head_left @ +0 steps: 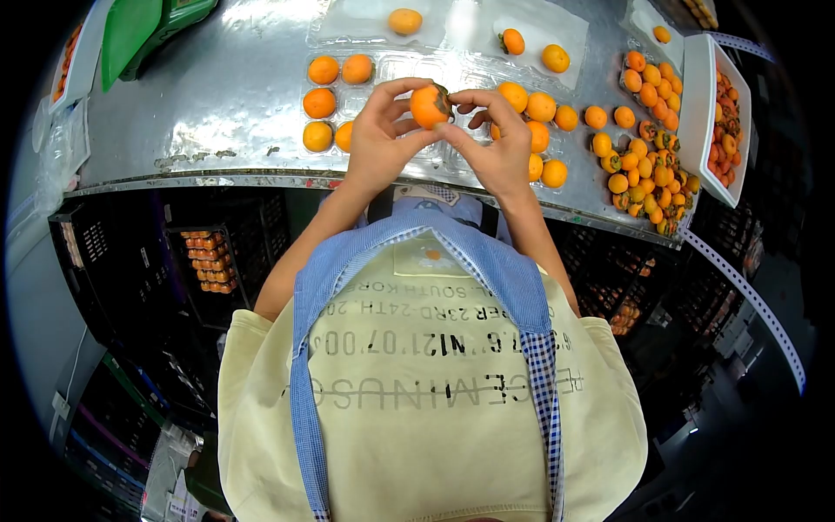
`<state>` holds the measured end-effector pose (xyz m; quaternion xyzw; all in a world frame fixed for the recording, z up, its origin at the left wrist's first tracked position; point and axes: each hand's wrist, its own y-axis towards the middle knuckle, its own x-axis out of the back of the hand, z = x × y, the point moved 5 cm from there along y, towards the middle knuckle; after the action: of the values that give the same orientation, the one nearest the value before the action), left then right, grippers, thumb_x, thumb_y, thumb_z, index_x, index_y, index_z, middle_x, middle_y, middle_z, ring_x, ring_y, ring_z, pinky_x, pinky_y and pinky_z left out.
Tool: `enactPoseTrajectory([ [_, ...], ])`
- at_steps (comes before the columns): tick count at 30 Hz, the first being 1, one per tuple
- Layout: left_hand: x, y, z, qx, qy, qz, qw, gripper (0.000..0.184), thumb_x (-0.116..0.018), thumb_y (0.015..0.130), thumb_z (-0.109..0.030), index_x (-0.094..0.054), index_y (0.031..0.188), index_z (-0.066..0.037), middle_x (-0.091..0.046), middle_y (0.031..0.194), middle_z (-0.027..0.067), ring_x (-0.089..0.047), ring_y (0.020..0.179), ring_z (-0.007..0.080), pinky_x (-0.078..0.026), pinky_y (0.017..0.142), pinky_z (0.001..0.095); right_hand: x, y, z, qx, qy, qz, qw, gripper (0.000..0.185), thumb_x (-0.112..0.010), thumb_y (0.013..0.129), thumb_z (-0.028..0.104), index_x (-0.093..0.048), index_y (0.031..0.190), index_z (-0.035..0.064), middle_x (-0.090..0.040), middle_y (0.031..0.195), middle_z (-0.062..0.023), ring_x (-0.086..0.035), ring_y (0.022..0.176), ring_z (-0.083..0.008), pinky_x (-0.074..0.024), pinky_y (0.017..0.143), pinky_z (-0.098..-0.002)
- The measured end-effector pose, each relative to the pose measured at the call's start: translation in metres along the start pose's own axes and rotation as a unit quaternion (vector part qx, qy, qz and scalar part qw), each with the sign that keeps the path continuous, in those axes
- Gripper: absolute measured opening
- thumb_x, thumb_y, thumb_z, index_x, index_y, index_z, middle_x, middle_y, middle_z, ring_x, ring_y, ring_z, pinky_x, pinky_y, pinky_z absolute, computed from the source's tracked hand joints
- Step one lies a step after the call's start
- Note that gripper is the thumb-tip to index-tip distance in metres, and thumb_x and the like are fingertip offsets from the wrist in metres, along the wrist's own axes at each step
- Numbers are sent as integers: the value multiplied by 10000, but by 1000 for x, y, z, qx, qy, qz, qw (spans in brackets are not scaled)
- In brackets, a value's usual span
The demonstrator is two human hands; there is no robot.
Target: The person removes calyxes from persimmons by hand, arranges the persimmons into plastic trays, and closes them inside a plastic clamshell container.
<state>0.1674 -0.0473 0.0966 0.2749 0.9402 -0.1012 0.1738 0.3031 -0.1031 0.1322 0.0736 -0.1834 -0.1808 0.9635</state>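
Observation:
An orange persimmon (pixel 429 106) with a dark leafy calyx on its right side is held up over the metal table. My left hand (pixel 383 130) is closed around its left side, thumb below and fingers above. My right hand (pixel 494 143) is closed at the calyx, its thumb and forefinger touching the fruit. Beneath both hands lies a clear plastic tray (pixel 396 65) with round pockets. Several persimmons (pixel 319 103) fill pockets on the tray's left side, and more persimmons (pixel 541 107) sit to the right. My hands hide the tray's middle.
A pile of persimmons (pixel 648 178) lies at the table's right end beside a tilted white crate (pixel 696 113). Behind the tray, clear plastic sheets (pixel 470 26) carry loose persimmons. A green container (pixel 143 35) stands far left. Black crates (pixel 252 252) holding packed fruit are under the table (pixel 217 96).

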Motion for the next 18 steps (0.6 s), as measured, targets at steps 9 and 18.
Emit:
enactPoseTrajectory([
  [9,-6,-4,-10,-73,126,13,989,521,-691,729,95,-487,1193,-28,-484,1270,128,-531,1148,226,-551,858,303,2,-2,-2,0,25,-24,999,155,-720,770,97,-658,894,29,-647,841,-63,-596,711,-145,-462,604,-253],
  [18,-5,-3,-4,-29,-1,28,999,463,-653,794,59,-488,1225,30,-509,1232,143,-549,1114,208,-542,858,285,2,-3,-4,-1,38,-26,999,77,-683,804,55,-660,862,10,-649,850,-78,-598,695,-134,-468,590,-236],
])
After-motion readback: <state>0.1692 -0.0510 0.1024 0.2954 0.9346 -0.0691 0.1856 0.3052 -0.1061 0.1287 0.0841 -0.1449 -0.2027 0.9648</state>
